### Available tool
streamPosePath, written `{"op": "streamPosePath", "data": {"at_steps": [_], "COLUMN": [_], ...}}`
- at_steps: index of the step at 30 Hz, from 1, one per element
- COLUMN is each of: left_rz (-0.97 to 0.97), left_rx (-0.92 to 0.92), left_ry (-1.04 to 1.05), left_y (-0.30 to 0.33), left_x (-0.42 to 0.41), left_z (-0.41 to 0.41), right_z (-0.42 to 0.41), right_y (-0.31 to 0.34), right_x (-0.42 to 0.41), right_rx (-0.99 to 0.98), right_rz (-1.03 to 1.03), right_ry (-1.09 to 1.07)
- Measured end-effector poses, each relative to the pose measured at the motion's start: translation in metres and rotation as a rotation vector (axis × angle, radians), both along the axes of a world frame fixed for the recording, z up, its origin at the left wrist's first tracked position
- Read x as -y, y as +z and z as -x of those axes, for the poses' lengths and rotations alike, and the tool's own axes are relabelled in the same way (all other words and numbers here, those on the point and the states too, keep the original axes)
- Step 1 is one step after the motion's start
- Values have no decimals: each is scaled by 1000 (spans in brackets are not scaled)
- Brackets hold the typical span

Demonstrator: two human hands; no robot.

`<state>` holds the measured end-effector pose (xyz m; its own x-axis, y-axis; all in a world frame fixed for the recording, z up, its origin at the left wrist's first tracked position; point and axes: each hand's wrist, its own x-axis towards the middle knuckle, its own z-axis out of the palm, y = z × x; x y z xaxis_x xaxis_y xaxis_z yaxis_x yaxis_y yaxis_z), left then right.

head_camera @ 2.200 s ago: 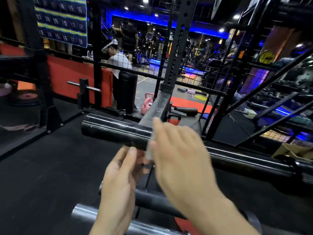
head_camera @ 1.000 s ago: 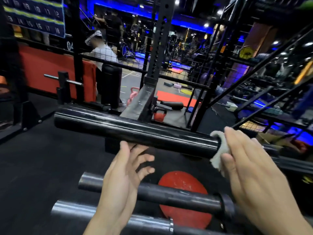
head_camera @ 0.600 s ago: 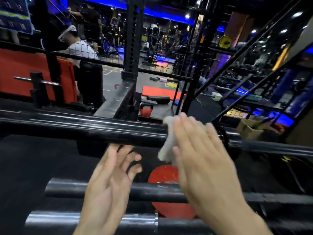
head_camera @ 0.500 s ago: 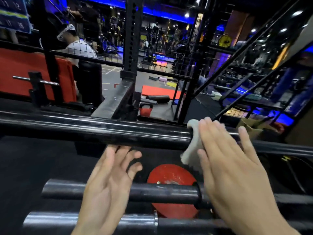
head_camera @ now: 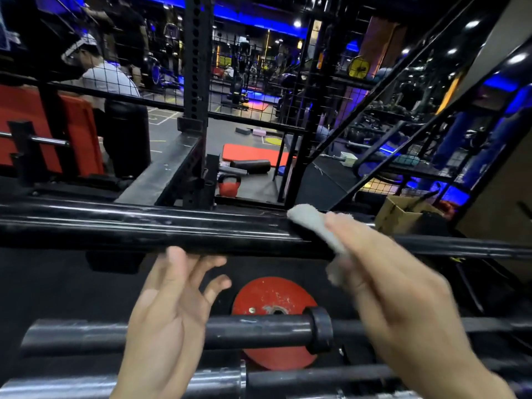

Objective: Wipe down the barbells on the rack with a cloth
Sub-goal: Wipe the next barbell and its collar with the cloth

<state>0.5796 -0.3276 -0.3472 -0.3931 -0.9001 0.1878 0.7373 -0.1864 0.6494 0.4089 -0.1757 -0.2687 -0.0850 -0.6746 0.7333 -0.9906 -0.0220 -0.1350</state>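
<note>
Item 1: cloth (head_camera: pixel 313 226), soft, light; draped over top barbell (head_camera: pixel 144 226) on rack, pressed there by right hand (head_camera: pixel 394 286), fingers straight, together. Barbell likely heavy, stiff, slick. Left hand (head_camera: pixel 169 306) beneath, fingers spread, holding nothing.

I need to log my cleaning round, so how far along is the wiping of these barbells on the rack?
Done: cannot tell; no bar shows a clear sign of wiping. In hand: the right hand presses the white cloth on the top barbell where its thick sleeve meets the thin shaft; the left hand is open, fingertips under that bar. Left: likely the middle barbell and the bottom barbell, which neither hand nor cloth touches.
</note>
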Motion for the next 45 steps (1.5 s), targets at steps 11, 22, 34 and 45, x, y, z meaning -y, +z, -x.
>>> {"op": "streamPosePath", "data": {"at_steps": [11,22,34,45], "left_rz": [19,139,141,-242], "left_rx": [32,212,433,634], "left_ry": [-31,16,-231,-35], "left_y": [-3,-19,-85,-143], "left_x": [-18,-24,-83,-113], "left_z": [27,20,50,84], "right_z": [54,16,61,79], "right_y": [61,-52,-120,-159], "right_x": [13,-40,-81,-31], "right_rx": [452,229,1530,899], "right_rz": [123,-207,58,-23], "right_ry": [-27,100,-200,31]}}
